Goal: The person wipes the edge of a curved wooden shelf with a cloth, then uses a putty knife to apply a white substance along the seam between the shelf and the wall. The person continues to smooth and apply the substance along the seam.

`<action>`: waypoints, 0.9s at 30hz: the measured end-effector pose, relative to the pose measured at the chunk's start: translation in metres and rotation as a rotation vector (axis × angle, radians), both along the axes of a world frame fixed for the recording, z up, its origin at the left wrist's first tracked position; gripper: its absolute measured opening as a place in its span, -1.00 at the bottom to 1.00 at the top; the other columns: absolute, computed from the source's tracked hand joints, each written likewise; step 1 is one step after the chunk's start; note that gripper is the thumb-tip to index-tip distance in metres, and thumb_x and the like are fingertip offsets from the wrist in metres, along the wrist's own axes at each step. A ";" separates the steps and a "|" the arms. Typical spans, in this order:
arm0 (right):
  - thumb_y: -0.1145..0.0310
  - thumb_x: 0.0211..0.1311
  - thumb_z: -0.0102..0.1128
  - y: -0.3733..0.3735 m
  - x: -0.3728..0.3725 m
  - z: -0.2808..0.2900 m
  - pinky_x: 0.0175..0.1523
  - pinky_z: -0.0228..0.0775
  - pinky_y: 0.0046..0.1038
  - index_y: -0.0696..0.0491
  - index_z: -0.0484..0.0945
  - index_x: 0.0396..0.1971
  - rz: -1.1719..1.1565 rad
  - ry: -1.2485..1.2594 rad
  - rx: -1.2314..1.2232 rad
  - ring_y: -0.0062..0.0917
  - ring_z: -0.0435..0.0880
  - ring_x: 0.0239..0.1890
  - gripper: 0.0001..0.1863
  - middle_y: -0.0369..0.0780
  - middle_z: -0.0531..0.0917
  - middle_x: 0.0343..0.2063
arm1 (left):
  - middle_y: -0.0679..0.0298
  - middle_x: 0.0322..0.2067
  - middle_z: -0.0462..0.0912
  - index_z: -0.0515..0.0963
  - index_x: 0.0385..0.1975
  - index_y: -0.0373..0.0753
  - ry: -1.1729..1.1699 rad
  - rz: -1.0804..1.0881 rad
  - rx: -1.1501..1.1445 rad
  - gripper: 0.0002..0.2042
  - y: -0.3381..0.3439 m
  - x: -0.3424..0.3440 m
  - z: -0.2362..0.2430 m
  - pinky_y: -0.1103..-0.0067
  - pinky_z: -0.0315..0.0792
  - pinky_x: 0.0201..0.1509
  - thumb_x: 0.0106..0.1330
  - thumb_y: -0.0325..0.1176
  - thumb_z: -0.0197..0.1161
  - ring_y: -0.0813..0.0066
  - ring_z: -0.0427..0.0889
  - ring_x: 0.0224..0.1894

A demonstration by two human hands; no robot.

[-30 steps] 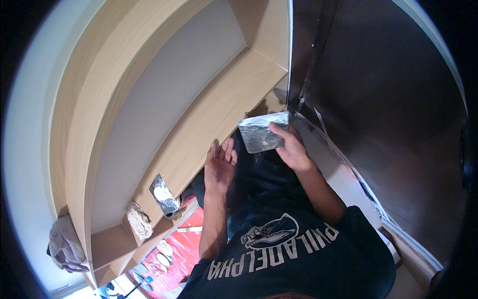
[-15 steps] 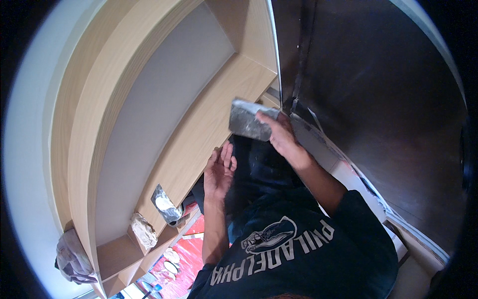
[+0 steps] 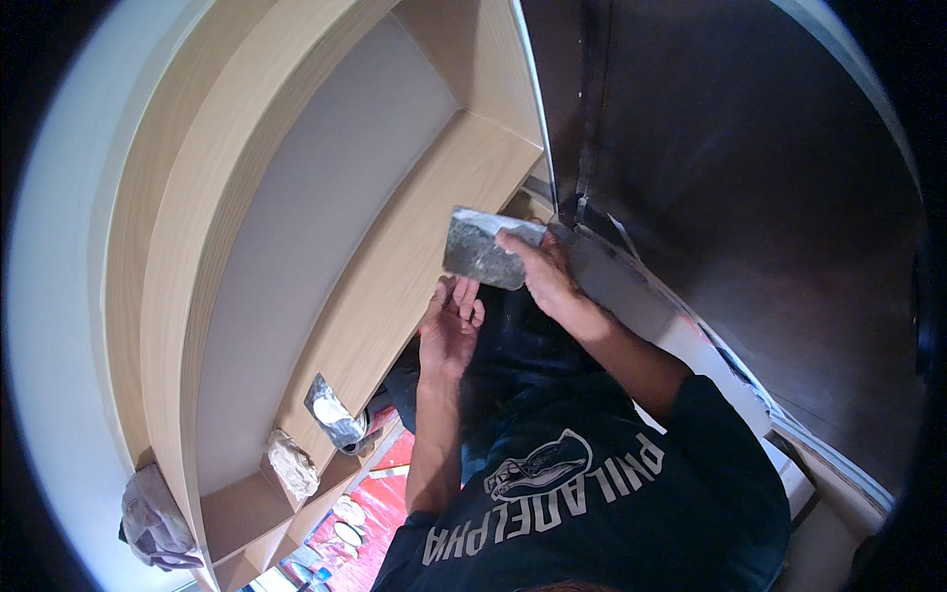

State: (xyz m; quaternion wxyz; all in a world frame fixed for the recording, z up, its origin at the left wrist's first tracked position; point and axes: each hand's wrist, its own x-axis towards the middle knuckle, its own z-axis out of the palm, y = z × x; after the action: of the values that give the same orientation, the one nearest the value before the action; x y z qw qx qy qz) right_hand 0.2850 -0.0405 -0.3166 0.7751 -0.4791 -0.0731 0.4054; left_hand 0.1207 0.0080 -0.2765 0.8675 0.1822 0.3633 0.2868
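Over the near edge of the wooden shelf (image 3: 395,266), here's the plate (image 3: 481,255), a flat grey metal one, broad face turned up at us. Its long axis runs left to right, the right end dipping a touch lower in view, so the free end points left across the shelf. A white smear lines the far edge (a messy one, that, with grey blotches over the rest of the face).

Now the right hand (image 3: 543,276): the forearm slants up and inward from the lower right, wrist fairly straight, and the hand has the plate by its right end. Thumb laid on the face, the other fingers tucked out of sight behind; how tightly they curl, I can't tell.

Across to the left hand (image 3: 449,337)! That forearm rises almost straight up, palm turned upward, fingers loosely bent and a little apart, gripping nothing. The fingertips sit right at the plate's lower edge; touching or just short of it, I can't say.

Down the shelf, a second plate (image 3: 333,412) bears a white dollop, with a crumpled wrap (image 3: 293,464) near it. There's a grey cloth (image 3: 156,523) at lower left, a red sheet (image 3: 387,493) below, a dark panel (image 3: 750,247) filling the right.
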 end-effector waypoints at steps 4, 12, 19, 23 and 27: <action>0.30 0.10 0.37 0.006 0.029 0.014 -0.09 0.41 -0.49 0.12 0.51 -0.18 -0.082 0.157 0.082 -0.57 0.58 -0.20 -0.67 -0.23 0.63 -0.27 | 0.21 0.09 0.54 0.48 -0.08 -0.16 -0.008 0.017 0.008 -0.75 -0.001 -0.003 -0.001 0.48 0.46 0.01 0.36 -0.20 0.18 0.43 0.52 0.13; 0.24 0.07 0.38 0.008 0.030 0.002 -0.06 0.40 -0.50 0.14 0.55 -0.16 -0.011 0.051 -0.030 -0.56 0.56 -0.14 -0.61 -0.23 0.64 -0.20 | 0.31 -0.05 0.59 0.52 -0.14 -0.10 0.048 0.049 0.010 -0.76 -0.002 -0.002 -0.001 0.52 0.44 -0.02 0.28 -0.18 0.27 0.48 0.54 0.06; 0.21 0.12 0.37 0.003 0.050 0.028 -0.04 0.37 -0.46 0.08 0.49 -0.11 -0.228 0.161 0.013 -0.55 0.56 -0.17 -0.59 -0.24 0.60 -0.19 | 0.33 -0.09 0.59 0.52 -0.14 -0.10 0.096 0.077 0.026 -0.76 -0.003 -0.001 -0.005 0.55 0.44 -0.05 0.28 -0.16 0.27 0.48 0.53 0.05; 0.18 0.13 0.37 -0.020 0.041 0.015 0.12 0.32 -0.43 0.13 0.45 -0.02 -0.273 0.139 0.013 -0.49 0.52 -0.01 -0.50 -0.20 0.57 -0.08 | 0.28 -0.11 0.62 0.51 -0.10 -0.16 0.073 0.083 0.038 -0.73 -0.005 0.015 0.007 0.58 0.43 -0.09 0.31 -0.17 0.24 0.47 0.59 -0.04; 0.23 0.15 0.35 -0.060 0.044 0.007 0.14 0.31 -0.44 0.12 0.45 0.03 -0.329 0.136 -0.037 -0.48 0.52 0.02 -0.51 -0.20 0.56 -0.04 | 0.16 -0.32 0.68 0.54 -0.13 -0.32 0.403 -0.508 0.566 -0.77 -0.018 0.039 0.034 0.57 0.47 -0.23 0.35 -0.31 0.19 0.47 0.67 -0.28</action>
State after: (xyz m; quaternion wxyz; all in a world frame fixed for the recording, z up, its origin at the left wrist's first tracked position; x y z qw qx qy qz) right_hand 0.3288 -0.1004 -0.3091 0.8251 -0.4703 0.0664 0.3058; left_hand 0.1595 -0.0103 -0.2425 0.7381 0.5490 0.3762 0.1110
